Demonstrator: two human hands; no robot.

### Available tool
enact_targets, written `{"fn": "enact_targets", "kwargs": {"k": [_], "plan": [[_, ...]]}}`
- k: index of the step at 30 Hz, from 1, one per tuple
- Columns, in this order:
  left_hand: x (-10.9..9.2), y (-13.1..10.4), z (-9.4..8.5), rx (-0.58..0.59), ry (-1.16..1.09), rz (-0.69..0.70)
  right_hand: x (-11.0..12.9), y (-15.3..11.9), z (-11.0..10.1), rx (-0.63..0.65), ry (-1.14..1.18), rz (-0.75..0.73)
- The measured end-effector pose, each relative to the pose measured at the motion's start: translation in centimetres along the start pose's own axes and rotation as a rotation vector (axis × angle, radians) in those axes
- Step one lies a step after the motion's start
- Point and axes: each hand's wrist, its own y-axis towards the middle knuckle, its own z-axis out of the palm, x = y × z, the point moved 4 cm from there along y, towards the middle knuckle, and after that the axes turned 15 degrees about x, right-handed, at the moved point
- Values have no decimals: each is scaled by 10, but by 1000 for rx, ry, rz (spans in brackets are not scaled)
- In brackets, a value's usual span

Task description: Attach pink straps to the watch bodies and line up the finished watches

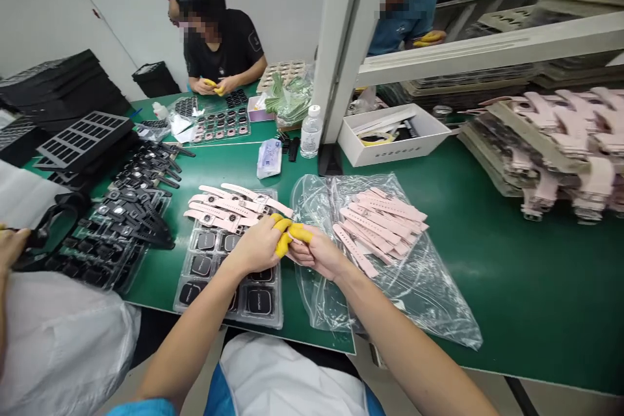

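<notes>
My left hand (260,244) and my right hand (314,250), both with yellow finger cots, meet above the right side of a clear plastic tray (279,312). Their fingers are closed together on a pink watch strap, of which only slivers show; the fingers hide the rest. Square black watch bodies (259,301) sit in the tray's pockets. Across its far end lie several watches with pink straps (221,208). To the right of my right hand, a pile of loose pink straps (385,221) rests on a clear plastic bag (429,299).
Left are black-strapped watches (139,211) and black trays (88,140). Behind stand a water bottle (311,133), a tissue pack (270,158), a white box (394,136) and a metal post (341,45). Stacked trays with pink-strapped watches (560,136) stand right. A co-worker (221,45) sits opposite; another person's hand (12,247) is left.
</notes>
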Motion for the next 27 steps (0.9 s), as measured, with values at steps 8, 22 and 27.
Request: {"fn": "enact_targets", "kwargs": {"k": [8, 22, 27], "plan": [[-3, -9, -23, -18, -223, -15, 22, -13, -3, -86, -575, -238], [18, -56, -74, 290, 336, -297, 23, -19, -1, 95, -1271, -95], [31, -68, -84, 137, 194, -307, 30, -21, 5, 111, -1239, -125]]}}
